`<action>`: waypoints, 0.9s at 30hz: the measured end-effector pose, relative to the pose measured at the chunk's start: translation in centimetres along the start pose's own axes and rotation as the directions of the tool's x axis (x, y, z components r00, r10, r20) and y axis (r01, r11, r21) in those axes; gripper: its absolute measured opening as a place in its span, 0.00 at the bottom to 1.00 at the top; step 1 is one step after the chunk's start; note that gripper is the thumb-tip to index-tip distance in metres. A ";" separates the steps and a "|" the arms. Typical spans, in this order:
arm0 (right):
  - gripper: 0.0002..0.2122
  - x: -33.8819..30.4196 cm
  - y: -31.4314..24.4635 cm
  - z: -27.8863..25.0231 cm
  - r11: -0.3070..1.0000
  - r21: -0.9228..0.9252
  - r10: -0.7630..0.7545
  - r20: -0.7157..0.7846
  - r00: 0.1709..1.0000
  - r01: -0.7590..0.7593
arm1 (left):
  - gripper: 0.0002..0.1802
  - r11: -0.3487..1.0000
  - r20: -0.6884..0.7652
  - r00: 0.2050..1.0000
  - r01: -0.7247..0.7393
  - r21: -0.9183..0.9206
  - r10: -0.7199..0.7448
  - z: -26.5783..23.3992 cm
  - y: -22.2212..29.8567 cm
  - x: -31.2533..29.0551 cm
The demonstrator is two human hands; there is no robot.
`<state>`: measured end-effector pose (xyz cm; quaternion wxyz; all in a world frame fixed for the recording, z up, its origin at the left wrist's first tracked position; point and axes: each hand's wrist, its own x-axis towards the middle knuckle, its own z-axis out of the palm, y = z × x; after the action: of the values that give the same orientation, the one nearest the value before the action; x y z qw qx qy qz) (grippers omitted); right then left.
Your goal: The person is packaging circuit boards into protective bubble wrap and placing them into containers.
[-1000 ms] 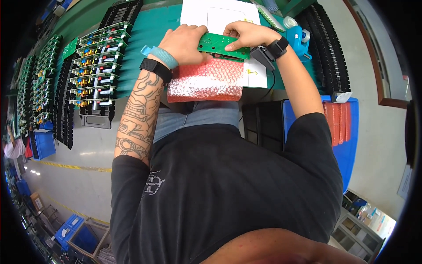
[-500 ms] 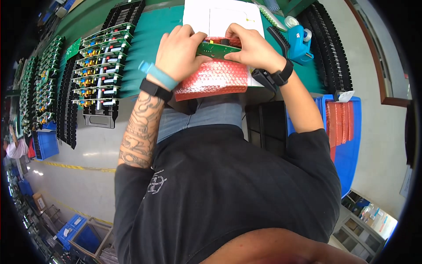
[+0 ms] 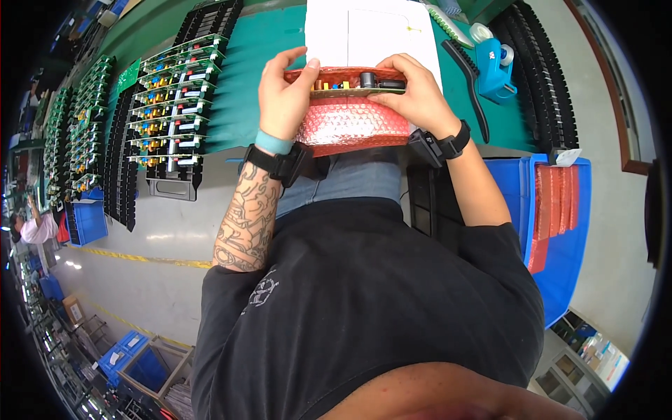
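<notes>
A green circuit board (image 3: 358, 91) with yellow, blue and black components lies at the mouth of a red bubble-wrap bag (image 3: 357, 122), its component side now showing. My right hand (image 3: 418, 98) pinches the right end, thumb on the near side and fingers at the far side over the red wrap. At the left end, my left hand (image 3: 283, 98) stays against the board and bag with thumb and fingers spread apart. White paper (image 3: 364, 35) lies on the green table behind the bag. The bag's near edge reaches the table's front edge.
A black rack (image 3: 175, 171) on the left carries several upright circuit boards (image 3: 178, 105). A blue tape dispenser (image 3: 495, 70) and a black brush-like strip (image 3: 470, 84) lie to the right. Below right, a blue bin (image 3: 577, 259) holds several red bubble-wrap packs (image 3: 560, 199).
The board has tilted, so its components show rather than its green underside. My left hand has loosened, spreading its fingers, while my right hand keeps hold. The whole view has shifted slightly.
</notes>
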<state>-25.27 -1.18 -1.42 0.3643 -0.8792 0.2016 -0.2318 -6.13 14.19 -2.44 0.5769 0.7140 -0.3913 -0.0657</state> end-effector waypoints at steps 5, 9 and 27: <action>0.23 0.2 0.6 1.2 0.981 0.150 0.126 -0.008 0.992 -0.123 | 0.11 0.998 0.042 0.997 0.061 -0.004 -0.061 1.1 -1.6 0.2; 0.22 0.4 0.2 1.2 0.989 0.151 0.018 -0.075 0.997 -0.006 | 0.11 0.996 0.060 0.998 -0.016 0.090 0.011 0.4 -0.8 0.0; 0.19 -3.8 -1.2 0.8 0.950 -0.224 -0.245 -0.107 0.964 0.217 | 0.24 0.861 0.676 0.736 -0.368 0.352 0.038 -3.5 2.9 1.1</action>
<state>-27.71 2.08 -2.02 0.2251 -0.9128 0.1445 -0.3085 -4.81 16.14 1.63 0.2215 0.7137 -0.6479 -0.1474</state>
